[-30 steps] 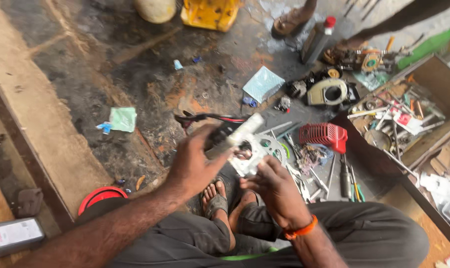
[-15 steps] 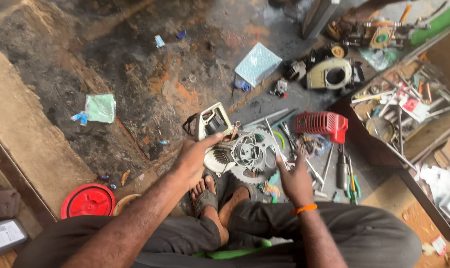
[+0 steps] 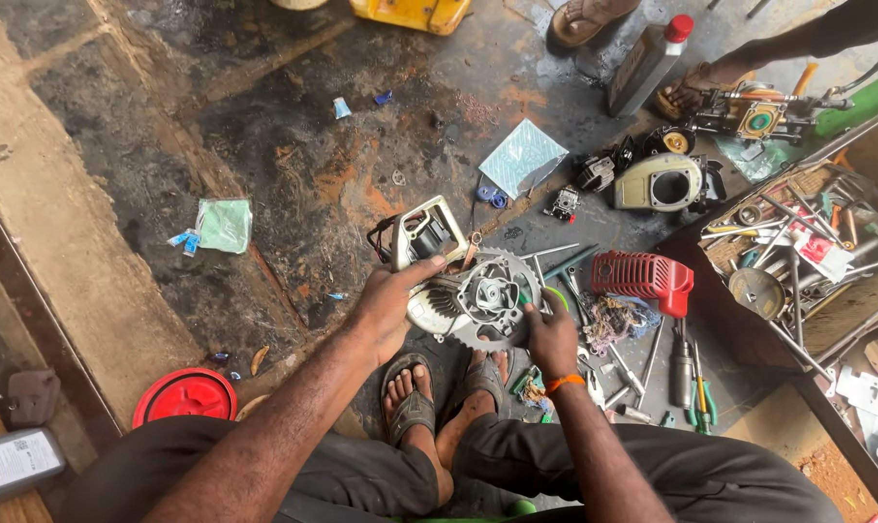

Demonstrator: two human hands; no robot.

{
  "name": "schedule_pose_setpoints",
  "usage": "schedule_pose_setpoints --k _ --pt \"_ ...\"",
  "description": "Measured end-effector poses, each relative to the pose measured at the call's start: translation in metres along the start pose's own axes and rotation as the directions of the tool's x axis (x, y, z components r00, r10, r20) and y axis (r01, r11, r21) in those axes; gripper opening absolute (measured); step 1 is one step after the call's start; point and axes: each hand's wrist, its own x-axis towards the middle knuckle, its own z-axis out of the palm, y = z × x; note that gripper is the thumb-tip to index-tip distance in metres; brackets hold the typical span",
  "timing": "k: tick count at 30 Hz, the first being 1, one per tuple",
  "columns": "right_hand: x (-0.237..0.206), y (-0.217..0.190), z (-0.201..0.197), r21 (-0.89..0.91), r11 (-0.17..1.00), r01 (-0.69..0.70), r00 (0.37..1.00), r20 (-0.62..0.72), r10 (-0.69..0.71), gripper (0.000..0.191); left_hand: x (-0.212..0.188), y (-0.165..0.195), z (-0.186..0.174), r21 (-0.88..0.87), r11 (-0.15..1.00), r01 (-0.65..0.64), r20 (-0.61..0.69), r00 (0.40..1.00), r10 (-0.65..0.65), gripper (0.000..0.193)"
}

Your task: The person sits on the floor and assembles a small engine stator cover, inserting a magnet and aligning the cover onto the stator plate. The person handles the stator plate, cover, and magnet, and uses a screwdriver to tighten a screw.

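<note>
Person is sitting on the oily concrete floor (image 3: 264, 145), feet in sandals (image 3: 412, 402) tucked right under the work, so the part is hanging just above the toes at lap height. Left hand (image 3: 385, 312) is gripping the finned flywheel assembly (image 3: 482, 302) from its left side: fingers (image 3: 421, 274) wrapped over the rim and closed on it, thumb underneath as far as I can tell, carrying the weight. Right hand (image 3: 552, 339), orange wristband (image 3: 563, 384) on it, is pressing against the right lower edge of the same part; fingers look curled and pinching near the rim, possibly on a small green-tipped tool, too blurred to say. Two-sided hold is keeping the toothed disc face-up toward the camera, likely for a look at the hub. Beige housing with black cables (image 3: 424, 232) is lying on the floor just behind the left hand, touching or nearly so. Red ribbed cover (image 3: 644, 278) is sitting to the right, beside loose screwdrivers and pliers (image 3: 695, 387) spread within arm's reach. Cream engine shroud (image 3: 663, 181) and a grey bottle with red cap (image 3: 649, 60) are farther back. Red lid (image 3: 185, 395) is lying well apart at left. Wooden tray of tools (image 3: 826, 310) is at far right.
</note>
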Motion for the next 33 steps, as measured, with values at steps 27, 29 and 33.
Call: schedule_pose_setpoints --k 27,29,33 --pt "-0.097 -0.152 -0.054 0.097 0.912 0.398 0.835 0.374 -0.404 0.045 -0.029 -0.022 -0.022 0.066 0.922 0.380 -0.067 0.924 -0.376 0.040" --pt "-0.098 -0.155 -0.055 0.081 0.906 0.417 0.830 0.373 -0.415 0.046 -0.030 -0.019 -0.021 0.061 0.932 0.358 -0.044 0.933 -0.356 0.040" --pt "-0.102 -0.159 -0.055 0.029 0.899 0.437 0.833 0.364 -0.417 0.046 -0.036 -0.010 -0.020 0.100 0.942 0.320 -0.064 0.947 -0.315 0.040"
